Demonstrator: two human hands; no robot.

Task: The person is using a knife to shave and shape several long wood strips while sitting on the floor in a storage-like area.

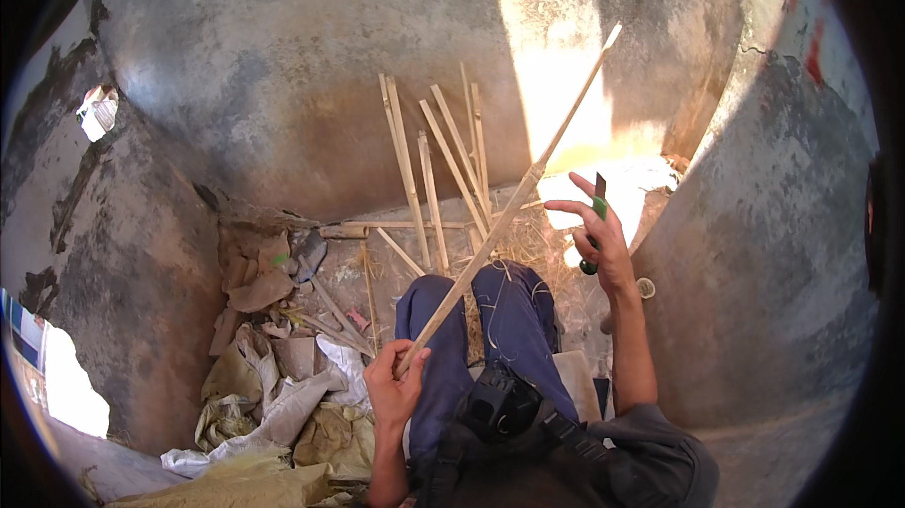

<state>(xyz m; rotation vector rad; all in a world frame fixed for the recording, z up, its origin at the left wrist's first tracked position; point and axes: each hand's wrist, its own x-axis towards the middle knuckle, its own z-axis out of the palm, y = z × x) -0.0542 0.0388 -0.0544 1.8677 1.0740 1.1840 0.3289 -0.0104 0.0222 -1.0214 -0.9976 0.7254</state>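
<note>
sample: one long strip (500, 228), pale, bamboo-like, with a raised joint (537, 170) partway along. it slants over the trousers (514, 305), lower end in the left hand (394, 381), far tip seen against the back wall (311, 131).

left hand: thumb and fingers closed round the strip near its lower end. right hand: lower fingers curled on the green handle of a knife (600, 210), dark blade pointing up; the other two fingers stretch toward the strip, parted — contact cannot be confirmed.

handling (judged): light for its length, stiff along the grain yet springy at the thin tip. dry and not very slippery; edges may be sharp or splintery. held at one end it probably feels tip-heavy; a second hold near the joint should steady it. best grip — flat faces, off the edges.

materials: shorter strips (404, 159), straight and narrow, lean toward the wall from the far edge of the floor (566, 277). thin curled fibres (514, 249) litter the floor beyond the knees; some lie on the dark blue cloth. toward the floor's far left corner: broken flat pieces (264, 291), brownish, hard-looking. along its left edge: crumpled sacks (283, 418), limp, off-white and tan. wall: rough, stained plaster, curved by the lens.
</note>
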